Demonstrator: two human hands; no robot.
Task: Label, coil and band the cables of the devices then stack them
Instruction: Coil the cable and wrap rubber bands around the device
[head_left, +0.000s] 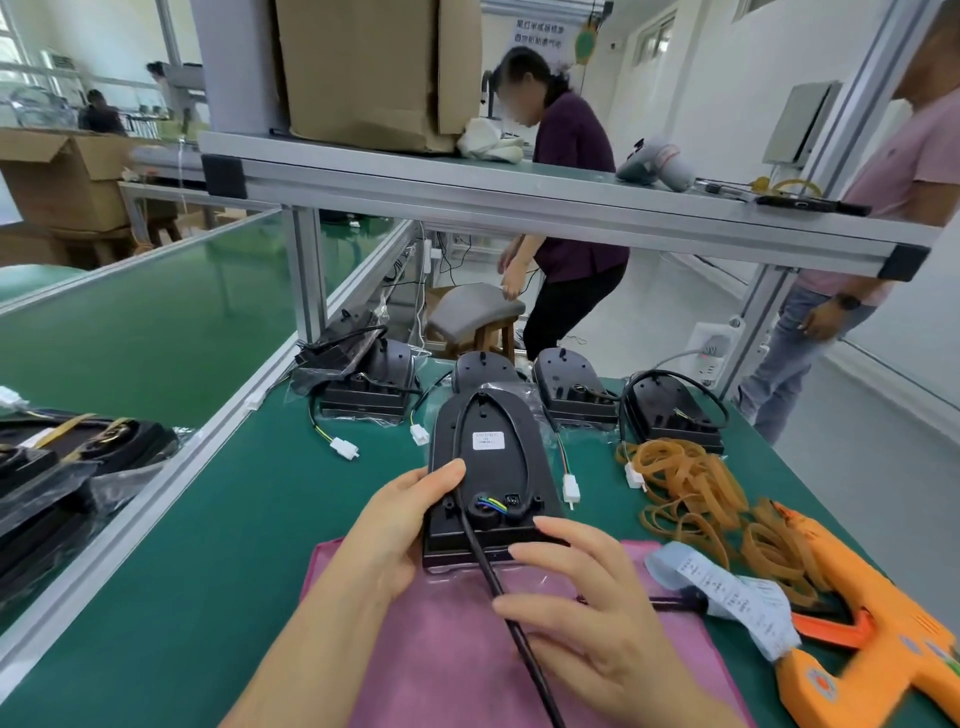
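The device (511, 467) lies flat just ahead of both hands, its near end on a pink cloth (441, 654). The left hand (395, 530) grips its left edge, thumb on top. The right hand (587, 608) is spread, fingers nearly straight, with its thumb across the cable (483, 558). Rubber bands (691, 493) lie to its right.

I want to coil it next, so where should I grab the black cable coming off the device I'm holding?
Pinch the black cable on its free straight stretch over the pink mat, just below the device. Come from the right with your right hand, which is right beside it; your left hand steadies the device's left edge.
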